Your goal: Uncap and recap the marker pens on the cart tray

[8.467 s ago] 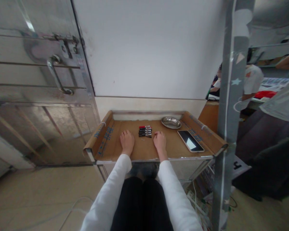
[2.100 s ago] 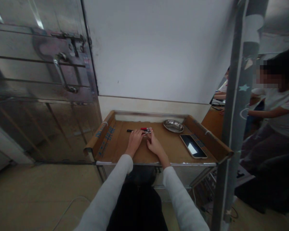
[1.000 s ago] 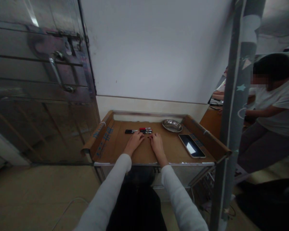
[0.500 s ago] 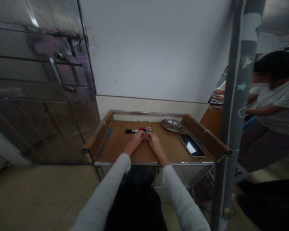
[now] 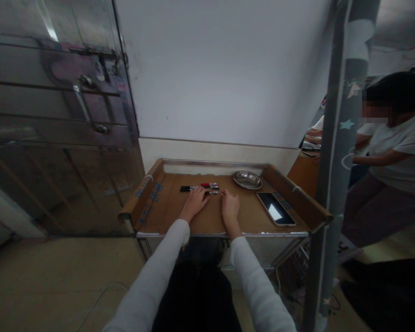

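Note:
Several markers lie on the cardboard-lined cart top point(image 5: 249, 216): a black one point(image 5: 186, 188) to the left and a red-capped one point(image 5: 209, 185) behind my hands. Another marker point(image 5: 214, 192) stretches between my two hands just above the cardboard. My left hand point(image 5: 193, 204) pinches its left end with fingers reaching forward. My right hand point(image 5: 230, 206) has curled fingers closed at its right end. Both wrists rest low over the cardboard in white sleeves.
A steel dish point(image 5: 248, 180) sits at the back right, and a phone point(image 5: 275, 208) lies face up beside the raised right rim. A metal door point(image 5: 62, 120) stands left, a grey post point(image 5: 332, 161) right. Another person in a white shirt point(image 5: 397, 147) sits beyond the post.
Half a second ago my hands met together at one marker; now the right hand has moved right, and the marker shows between them. The black marker was set aside left earlier.

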### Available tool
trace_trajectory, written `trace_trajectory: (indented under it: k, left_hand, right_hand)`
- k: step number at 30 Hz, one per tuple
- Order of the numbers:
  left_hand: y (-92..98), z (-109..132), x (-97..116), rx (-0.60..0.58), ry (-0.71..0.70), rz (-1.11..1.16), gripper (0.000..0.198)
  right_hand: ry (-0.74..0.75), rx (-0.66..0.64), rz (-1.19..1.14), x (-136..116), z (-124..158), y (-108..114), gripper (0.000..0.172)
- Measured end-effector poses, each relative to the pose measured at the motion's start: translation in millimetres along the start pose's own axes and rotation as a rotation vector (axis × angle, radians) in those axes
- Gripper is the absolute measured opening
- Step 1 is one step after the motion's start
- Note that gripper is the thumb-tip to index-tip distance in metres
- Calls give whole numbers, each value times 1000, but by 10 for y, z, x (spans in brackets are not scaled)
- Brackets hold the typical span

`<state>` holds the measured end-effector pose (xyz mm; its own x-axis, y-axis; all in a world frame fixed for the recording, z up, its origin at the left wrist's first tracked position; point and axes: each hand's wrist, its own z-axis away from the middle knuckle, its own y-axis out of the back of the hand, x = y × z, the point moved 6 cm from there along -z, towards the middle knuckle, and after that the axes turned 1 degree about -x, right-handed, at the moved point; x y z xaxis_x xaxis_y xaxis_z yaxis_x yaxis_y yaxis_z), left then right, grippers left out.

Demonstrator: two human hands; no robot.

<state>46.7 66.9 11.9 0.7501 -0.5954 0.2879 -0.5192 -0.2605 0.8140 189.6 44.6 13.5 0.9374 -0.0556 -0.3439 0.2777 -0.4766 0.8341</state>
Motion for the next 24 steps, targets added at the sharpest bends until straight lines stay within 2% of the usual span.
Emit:
trace_trajectory:
  k: [3,7,14,17,20,22,24]
  left_hand:
    - [32,5,17,-24,34,-13,20]
    - [48,-4,42,-15,5,37,14]
    - [49,-9,46,-1,-31,89,10]
    - [71,1,39,19,-38,115,10]
    - [111,7,14,56,4,97,12]
    - [133,6,2,73,43,47,13]
    - [147,8,-28,83,109,-20,13]
  right_hand:
    - [-8,3,65,-1,12,-3,25]
    - [48,-11,93,-51,27,-17,27]
    - [64,-37,22,-76,35,-16,30]
    - [225,-90,-170,-177,38,-70,35]
    - [424,-122,-379,-295,64,-98,54]
    - [450,-107,-416,-308,63,-107,62]
    - [412,-75,-366,-282,45,-116,62]
